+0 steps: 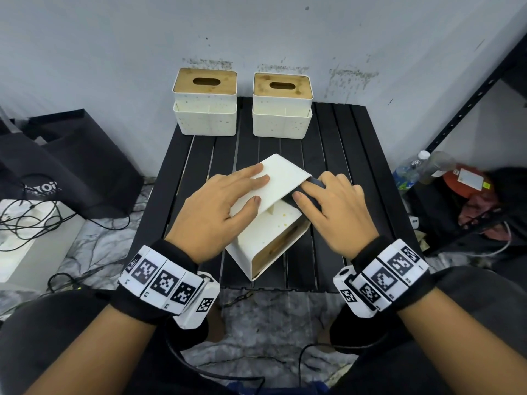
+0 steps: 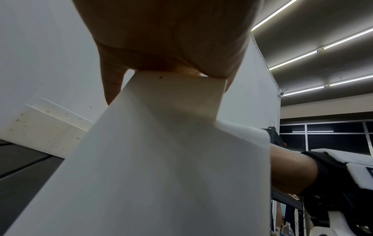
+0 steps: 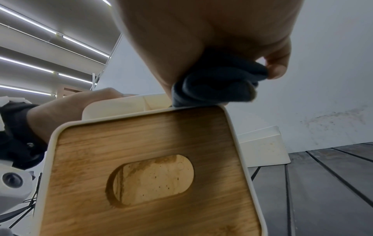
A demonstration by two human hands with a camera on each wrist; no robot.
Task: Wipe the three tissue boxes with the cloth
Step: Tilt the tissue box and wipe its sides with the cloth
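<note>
Cloth (image 1: 309, 192) mostly hidden, bunched under right hand (image 1: 330, 208); flat-fingered left hand (image 1: 219, 206) steadies tipped box (image 1: 273, 223).

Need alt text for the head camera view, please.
On a black slatted table, the left hand steadies a tipped white tissue box with a wooden lid while the right hand presses a dark cloth against it. Two matching upright boxes stand behind.

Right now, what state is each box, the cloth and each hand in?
Near tissue box: tipped on its side, wooden lid facing the person.
Back left tissue box: upright, lid on.
Back right tissue box: upright, lid on.
Dark cloth: bunched, pressed on the near box.
Left hand: flat, steadying the near box.
Right hand: holding the cloth.
</note>
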